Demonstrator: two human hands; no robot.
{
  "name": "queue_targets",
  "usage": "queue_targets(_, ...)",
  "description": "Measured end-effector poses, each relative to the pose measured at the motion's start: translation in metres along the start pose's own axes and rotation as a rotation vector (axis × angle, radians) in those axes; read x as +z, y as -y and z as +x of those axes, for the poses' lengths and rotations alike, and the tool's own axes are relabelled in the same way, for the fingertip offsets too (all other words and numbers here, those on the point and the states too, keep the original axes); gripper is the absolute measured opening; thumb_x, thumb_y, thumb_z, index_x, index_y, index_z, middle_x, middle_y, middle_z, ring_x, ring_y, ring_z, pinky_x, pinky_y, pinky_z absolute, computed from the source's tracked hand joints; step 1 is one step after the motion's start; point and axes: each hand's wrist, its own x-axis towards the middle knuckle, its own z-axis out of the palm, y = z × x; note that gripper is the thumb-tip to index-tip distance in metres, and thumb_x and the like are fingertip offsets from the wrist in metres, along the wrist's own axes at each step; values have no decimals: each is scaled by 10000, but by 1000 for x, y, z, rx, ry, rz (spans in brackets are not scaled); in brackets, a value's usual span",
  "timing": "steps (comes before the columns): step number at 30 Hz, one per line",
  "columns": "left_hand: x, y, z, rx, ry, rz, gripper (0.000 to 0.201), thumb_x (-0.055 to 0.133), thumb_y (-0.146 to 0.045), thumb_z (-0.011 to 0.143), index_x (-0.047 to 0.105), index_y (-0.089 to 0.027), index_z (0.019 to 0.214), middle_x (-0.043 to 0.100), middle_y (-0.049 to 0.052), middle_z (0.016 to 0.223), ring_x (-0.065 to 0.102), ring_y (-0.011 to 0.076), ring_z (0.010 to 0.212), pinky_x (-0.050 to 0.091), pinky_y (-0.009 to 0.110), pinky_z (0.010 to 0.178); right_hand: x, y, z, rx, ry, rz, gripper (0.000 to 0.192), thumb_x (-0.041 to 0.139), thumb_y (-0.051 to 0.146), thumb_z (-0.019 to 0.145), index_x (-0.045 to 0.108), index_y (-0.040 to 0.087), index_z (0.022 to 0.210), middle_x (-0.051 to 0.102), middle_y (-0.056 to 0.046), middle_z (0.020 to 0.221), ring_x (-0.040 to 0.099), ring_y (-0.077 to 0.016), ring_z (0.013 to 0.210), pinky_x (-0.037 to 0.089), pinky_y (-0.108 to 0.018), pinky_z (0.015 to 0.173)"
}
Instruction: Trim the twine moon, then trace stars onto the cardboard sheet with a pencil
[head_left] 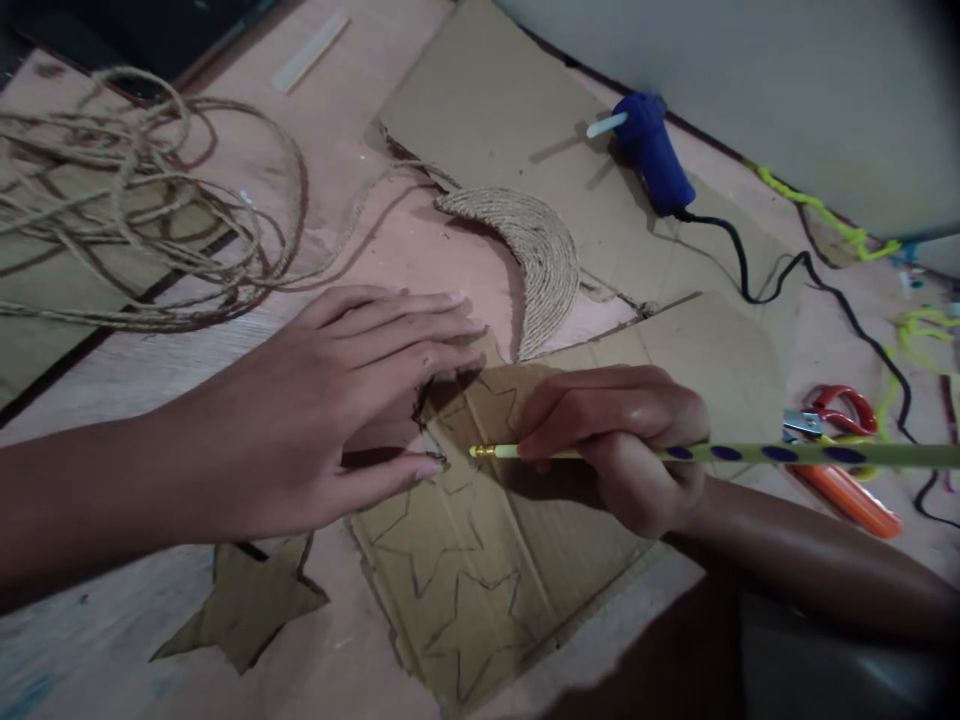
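Observation:
My left hand (345,400) lies flat, fingers spread, pressing something small down on a brown cardboard sheet (487,570) that has several star outlines drawn on it. What is under the palm is hidden. My right hand (615,440) is closed around a green pencil with purple dots (750,453), which lies almost level and points left over the sheet, just right of my left fingertips. A cut-out cardboard star (244,600) lies on the floor below my left forearm.
A crescent wrapped in jute rope (536,255) lies just beyond the sheet, with a tangle of loose rope (135,210) at far left. A blue glue gun (652,150) and its black cord rest on another cardboard sheet. Red-handled scissors (840,410) and an orange tool (847,495) lie right.

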Motion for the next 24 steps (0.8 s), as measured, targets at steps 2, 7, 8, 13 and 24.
queue_targets(2,0,-6,0,9,-13,27,613,718,-577,1286,618,-341,1843,627,85,2035,594,447,1903,437,649,1550,4,-2,0,13,-91,79,314,665,77,1155,875,227,977,868,-28,894,807,-166,748,626,-279,678)
queue_targets(7,1,-27,1,49,-107,-79,201,724,-447,1330,745,-306,1471,939,35,1429,845,320,1441,564,492,1194,18,-6,3,49,-217,372,196,709,308,1301,879,212,1290,831,-2,876,753,-144,645,626,-250,599)
queue_targets(8,1,-30,2,42,-121,-115,112,728,-409,1331,748,-311,1382,940,4,1292,861,292,1302,557,470,1114,20,-6,4,41,-222,407,215,738,381,1311,874,216,1292,819,11,849,738,-139,615,617,-246,572)
queue_targets(13,-1,-34,5,-26,-149,-261,32,773,-308,1317,764,-303,1286,920,-26,1168,851,229,1118,560,420,1042,23,-5,3,104,-210,314,610,664,678,1337,970,257,1017,902,-37,812,833,-176,642,720,-315,626)
queue_targets(24,-1,-38,6,-27,-168,-257,74,746,-295,1333,782,-303,1270,926,-51,1126,878,197,1083,599,412,1048,23,-9,10,62,-171,399,499,735,582,1317,988,281,1009,952,-54,812,883,-209,604,749,-299,572)
